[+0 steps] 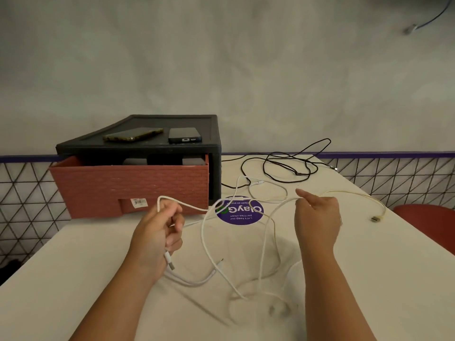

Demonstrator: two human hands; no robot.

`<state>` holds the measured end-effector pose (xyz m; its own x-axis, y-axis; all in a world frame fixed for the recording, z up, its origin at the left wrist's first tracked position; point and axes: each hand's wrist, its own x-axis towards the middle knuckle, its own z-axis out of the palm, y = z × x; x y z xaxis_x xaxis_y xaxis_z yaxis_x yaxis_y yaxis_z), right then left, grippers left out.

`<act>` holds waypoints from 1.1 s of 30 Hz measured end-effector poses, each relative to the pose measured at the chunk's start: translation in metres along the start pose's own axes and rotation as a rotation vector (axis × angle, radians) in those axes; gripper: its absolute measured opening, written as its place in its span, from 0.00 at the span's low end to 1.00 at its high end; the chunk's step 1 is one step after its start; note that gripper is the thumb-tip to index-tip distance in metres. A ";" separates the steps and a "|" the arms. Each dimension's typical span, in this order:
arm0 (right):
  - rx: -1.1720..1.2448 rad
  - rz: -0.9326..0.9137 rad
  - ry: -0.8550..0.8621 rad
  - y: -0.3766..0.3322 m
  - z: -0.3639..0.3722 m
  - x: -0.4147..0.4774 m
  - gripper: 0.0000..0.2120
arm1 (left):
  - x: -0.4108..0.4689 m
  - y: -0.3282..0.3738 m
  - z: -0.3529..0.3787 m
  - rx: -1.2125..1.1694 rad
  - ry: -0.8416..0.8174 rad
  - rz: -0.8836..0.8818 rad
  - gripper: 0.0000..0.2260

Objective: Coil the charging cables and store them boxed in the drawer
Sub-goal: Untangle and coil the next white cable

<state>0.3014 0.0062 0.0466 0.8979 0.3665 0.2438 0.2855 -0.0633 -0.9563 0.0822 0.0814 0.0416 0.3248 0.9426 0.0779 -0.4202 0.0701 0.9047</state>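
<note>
Head view: the left hand [160,230] is gripping a white charging cable [202,233], its USB plug dangling below the palm; the right hand [317,217] is pinching a cream cable [357,195]; both cables are trailing across the white table [73,257], in front of the open red drawer [133,185].

My right hand [317,217] hides its own fingertips, so whether they pinch the cream cable [357,194] I cannot tell. Inside the drawer [133,185] I see only dark shapes, its label [139,202] too small to read.
</note>
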 end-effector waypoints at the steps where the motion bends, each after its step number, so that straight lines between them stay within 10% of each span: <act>1: -0.104 0.004 -0.012 0.001 0.001 -0.001 0.17 | -0.002 -0.001 0.003 0.083 -0.033 0.009 0.09; 6: -0.583 0.042 -0.226 -0.003 -0.001 -0.003 0.23 | -0.019 -0.011 0.022 0.522 -0.247 0.033 0.15; 9: -0.456 -0.096 -0.367 -0.008 -0.006 -0.002 0.14 | -0.022 -0.015 0.029 0.549 -0.266 -0.005 0.10; 14: -0.371 -0.089 -1.093 -0.019 -0.013 -0.015 0.12 | -0.019 -0.016 0.027 0.558 -0.221 0.009 0.04; 22: -0.061 -0.044 -0.761 -0.012 0.000 -0.015 0.17 | -0.042 -0.036 0.047 0.814 -0.641 -0.067 0.07; 29: 0.044 -0.069 -0.698 -0.007 0.000 -0.012 0.23 | -0.029 -0.020 0.042 0.567 -0.235 0.081 0.10; 33: -0.203 -0.148 -0.991 -0.006 -0.003 -0.014 0.25 | -0.019 -0.009 0.030 0.407 -0.003 0.120 0.12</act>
<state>0.2886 -0.0016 0.0500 0.1943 0.9806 0.0263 0.5052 -0.0770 -0.8596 0.1056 0.0534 0.0445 0.2968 0.9351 0.1939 -0.0868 -0.1758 0.9806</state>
